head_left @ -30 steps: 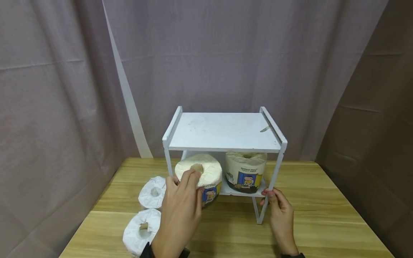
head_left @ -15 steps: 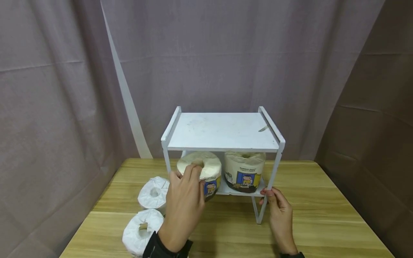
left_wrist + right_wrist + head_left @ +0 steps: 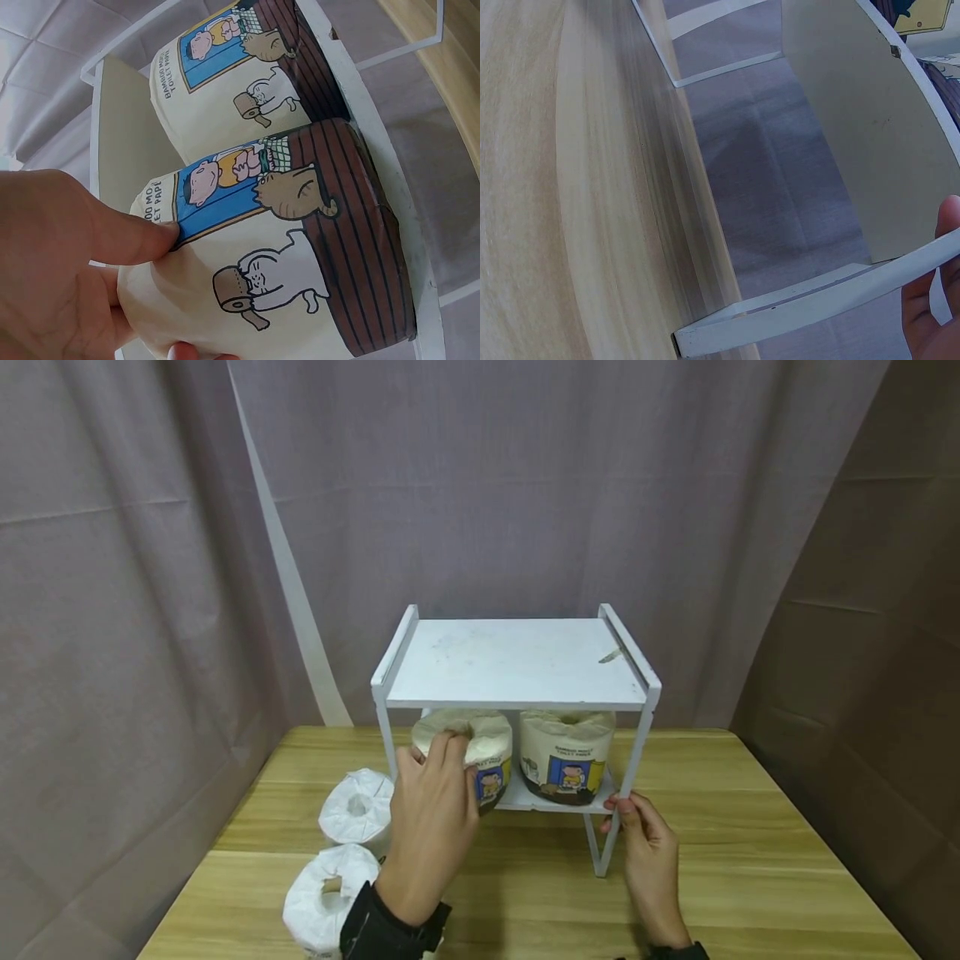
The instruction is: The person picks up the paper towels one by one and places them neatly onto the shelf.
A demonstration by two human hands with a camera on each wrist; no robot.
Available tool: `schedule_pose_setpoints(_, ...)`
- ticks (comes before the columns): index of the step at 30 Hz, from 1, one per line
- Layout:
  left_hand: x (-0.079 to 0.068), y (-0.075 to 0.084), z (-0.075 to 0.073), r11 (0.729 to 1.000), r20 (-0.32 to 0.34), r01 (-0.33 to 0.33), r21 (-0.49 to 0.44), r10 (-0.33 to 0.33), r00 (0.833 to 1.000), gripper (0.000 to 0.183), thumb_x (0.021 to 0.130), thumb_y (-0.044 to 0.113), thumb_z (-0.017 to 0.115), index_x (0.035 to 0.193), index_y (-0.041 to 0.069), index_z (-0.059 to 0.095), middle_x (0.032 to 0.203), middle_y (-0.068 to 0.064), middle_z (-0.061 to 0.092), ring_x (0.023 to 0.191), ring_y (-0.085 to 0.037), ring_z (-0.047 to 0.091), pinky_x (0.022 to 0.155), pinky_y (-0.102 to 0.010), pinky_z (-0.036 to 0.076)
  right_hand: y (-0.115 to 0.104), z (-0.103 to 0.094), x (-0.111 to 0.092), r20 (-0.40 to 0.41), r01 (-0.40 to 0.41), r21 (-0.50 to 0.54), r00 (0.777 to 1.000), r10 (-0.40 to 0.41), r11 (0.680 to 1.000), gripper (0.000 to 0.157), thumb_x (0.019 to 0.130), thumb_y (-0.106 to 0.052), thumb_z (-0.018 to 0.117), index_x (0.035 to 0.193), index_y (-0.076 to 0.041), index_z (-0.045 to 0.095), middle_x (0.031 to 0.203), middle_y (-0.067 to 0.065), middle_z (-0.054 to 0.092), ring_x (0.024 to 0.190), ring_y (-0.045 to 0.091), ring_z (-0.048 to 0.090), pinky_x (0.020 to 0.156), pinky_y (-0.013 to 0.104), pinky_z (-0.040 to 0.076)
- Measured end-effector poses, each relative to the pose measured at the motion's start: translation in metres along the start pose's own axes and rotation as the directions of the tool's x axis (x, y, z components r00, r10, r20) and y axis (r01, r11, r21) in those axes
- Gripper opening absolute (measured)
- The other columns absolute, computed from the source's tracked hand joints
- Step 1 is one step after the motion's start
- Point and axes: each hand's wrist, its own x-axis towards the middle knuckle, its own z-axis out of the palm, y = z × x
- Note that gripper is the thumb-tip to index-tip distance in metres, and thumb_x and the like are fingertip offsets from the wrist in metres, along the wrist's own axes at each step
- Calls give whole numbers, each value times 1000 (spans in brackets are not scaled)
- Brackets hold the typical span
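My left hand (image 3: 438, 827) grips a wrapped toilet paper roll (image 3: 247, 262) by its top and side, thumb on the printed wrapper, as the left wrist view shows. That roll stands at the front left of the white rack's (image 3: 517, 664) lower shelf, under the upper board. To its right, a second toilet paper roll (image 3: 567, 760) with the same cartoon print sits upright on the lower shelf. My right hand (image 3: 651, 860) pinches the rack's front right leg near the lower shelf's corner. In the right wrist view its fingertips (image 3: 949, 214) touch the white frame.
Two white-wrapped toilet paper rolls, one farther back (image 3: 357, 806) and one nearer (image 3: 330, 902), stand left of the rack on the wooden table (image 3: 750, 860). Grey curtains (image 3: 510, 485) hang behind and at the sides.
My left hand has pushed its roll back and slightly up, from in front of the rack into the lower level. The right hand keeps its hold on the leg.
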Motion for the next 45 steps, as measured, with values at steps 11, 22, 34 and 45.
schedule_pose_setpoints(11, 4, 1, 6, 1000, 26, 12, 15, -12, 1000, 30, 88, 17, 67, 114, 5, 60, 109, -6, 60, 82, -27, 44, 76, -38, 33, -4, -1, -2, -4, -20, -4, 1000, 20, 1000, 26, 100, -14, 49, 110, 3, 66, 95, 8, 68, 74, 28, 64, 73, 21, 50)
schedule_pose_setpoints(22, 4, 3, 11, 1000, 14, 14, 23, -14, 1000, 29, 92, 20, 61, 118, 6, 61, 116, -6, 61, 87, -28, 49, 79, -40, 34, -4, -2, -1, -9, -15, 4, 1000, 15, 1000, 26, 100, -14, 49, 109, 4, 66, 95, 7, 68, 72, 30, 63, 71, 22, 51)
schedule_pose_setpoints(34, -1, 1, 12, 996, 9, 86, 35, -87, 996, 44, 86, 35, 69, 123, 12, 62, 131, -12, 54, 88, -35, 45, 76, -41, 37, -1, -1, -1, 5, 13, 5, 1000, -13, 1000, 25, 100, -13, 49, 108, 5, 65, 95, 7, 68, 72, 32, 61, 71, 22, 51)
schedule_pose_setpoints(45, 1, 4, 10, 992, -22, 115, 59, -114, 993, 45, 84, 41, 69, 118, 12, 63, 136, -15, 51, 119, -45, 44, 88, -54, 45, -2, -1, 0, 11, 6, -1, 1000, -6, 1000, 25, 100, -13, 49, 108, 4, 65, 96, 8, 68, 72, 30, 61, 72, 23, 51)
